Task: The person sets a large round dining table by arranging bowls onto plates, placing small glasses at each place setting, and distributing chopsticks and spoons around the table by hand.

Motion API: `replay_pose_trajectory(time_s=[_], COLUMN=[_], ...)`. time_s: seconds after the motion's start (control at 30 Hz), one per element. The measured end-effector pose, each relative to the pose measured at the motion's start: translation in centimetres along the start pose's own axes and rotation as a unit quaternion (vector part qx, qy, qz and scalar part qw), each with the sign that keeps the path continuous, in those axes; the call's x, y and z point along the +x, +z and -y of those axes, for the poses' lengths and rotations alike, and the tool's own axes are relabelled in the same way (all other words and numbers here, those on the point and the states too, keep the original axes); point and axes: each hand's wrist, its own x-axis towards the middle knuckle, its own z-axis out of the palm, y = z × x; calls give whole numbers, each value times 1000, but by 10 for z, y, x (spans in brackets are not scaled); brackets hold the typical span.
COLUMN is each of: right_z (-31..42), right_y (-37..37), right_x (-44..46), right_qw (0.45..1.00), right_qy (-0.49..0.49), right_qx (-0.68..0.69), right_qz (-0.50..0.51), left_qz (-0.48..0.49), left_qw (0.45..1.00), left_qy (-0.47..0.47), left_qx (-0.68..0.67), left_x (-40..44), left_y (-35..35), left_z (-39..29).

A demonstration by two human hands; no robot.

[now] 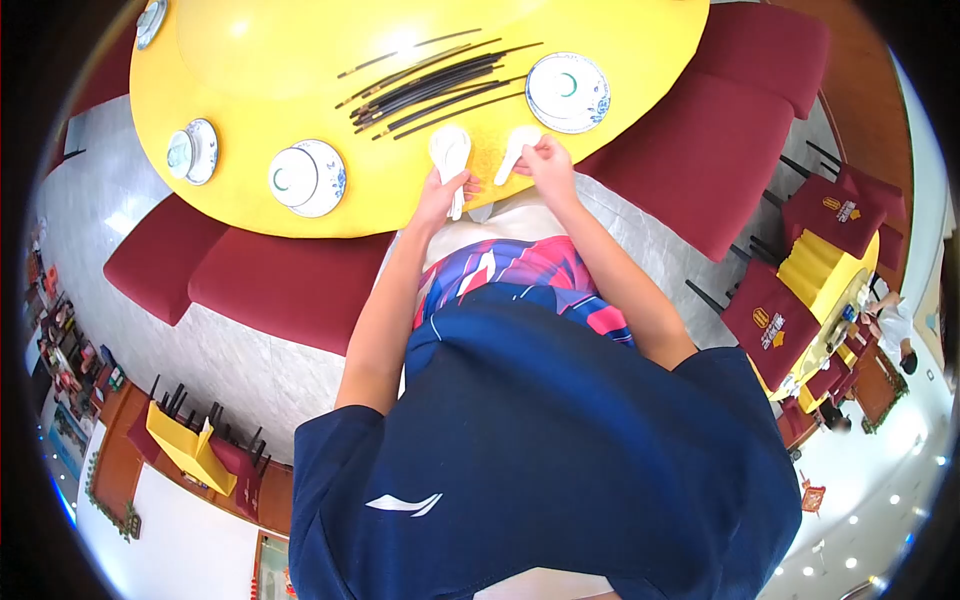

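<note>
Near the table's front edge my left hand (pixel 442 198) is closed around a small bunch of white soup spoons (pixel 450 146), their bowls pointing away from me. To its right, my right hand (pixel 547 163) pinches a single white soup spoon (pixel 519 147), its handle angled down toward me. Beyond both hands lies a loose pile of dark chopsticks (pixel 430 88) on the yellow tablecloth (pixel 250 60). A stacked white and blue plate and bowl setting (pixel 568 92) sits just beyond my right hand.
More place settings stand to the left, one nearer (pixel 307 178) and one farther (pixel 192 152). Dark red chairs (pixel 290 280) line the table on both sides, including a right one (pixel 690 160). Other yellow-covered tables (pixel 815 280) stand in the background, with a person (pixel 890 325) at right.
</note>
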Motion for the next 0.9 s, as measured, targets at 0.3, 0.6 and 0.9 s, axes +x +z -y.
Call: replay_pose_trajectory(time_s=[0.3, 0.6, 0.9], right_z=[83, 94, 80], right_y=[-81, -72, -63], right_x=[32, 58, 60], right_qw=[991, 908, 855], right_qy=[-2, -179, -224], right_qx=[-72, -365, -465], right_qz=[-110, -103, -47], left_qz=[-32, -32, -23], left_qw=[999, 998, 997], left_qy=[-12, -21, -33], left_qx=[-1, -53, -61], left_x=[3, 9, 16], left_y=[-16, 1, 23], left_z=[19, 3, -7])
